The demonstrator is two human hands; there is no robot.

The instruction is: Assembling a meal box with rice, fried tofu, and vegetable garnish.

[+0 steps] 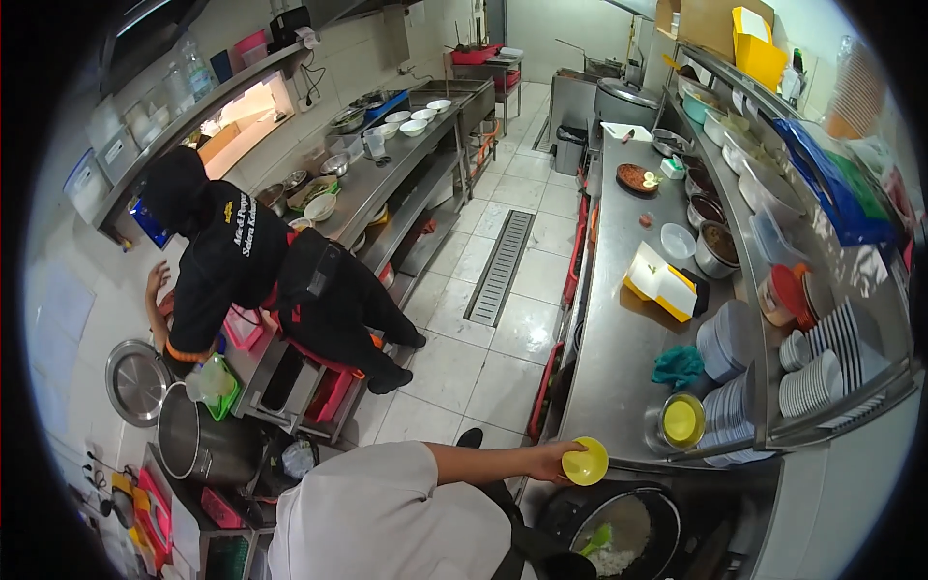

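Observation:
My left hand (559, 463) reaches in from a light grey sleeve and grips a small yellow bowl (586, 462) by its left side. The bowl tilts so that its inside shows, and it hangs just above the far rim of a large dark pot (674, 527). White rice (611, 562) lies in the pot, with a green rice paddle (599, 537) resting against it. My right hand does not show. Beyond the pot, another yellow bowl (681, 420) sits inside a metal container at the counter's near end.
A steel counter (619, 387) runs away on the right, holding stacked plates (727, 411), a teal cloth (677, 366) and an open yellow-and-white box (661, 282). A co-worker in black (242, 251) bends over the left counter. A large steel pot (208, 449) stands near my left side.

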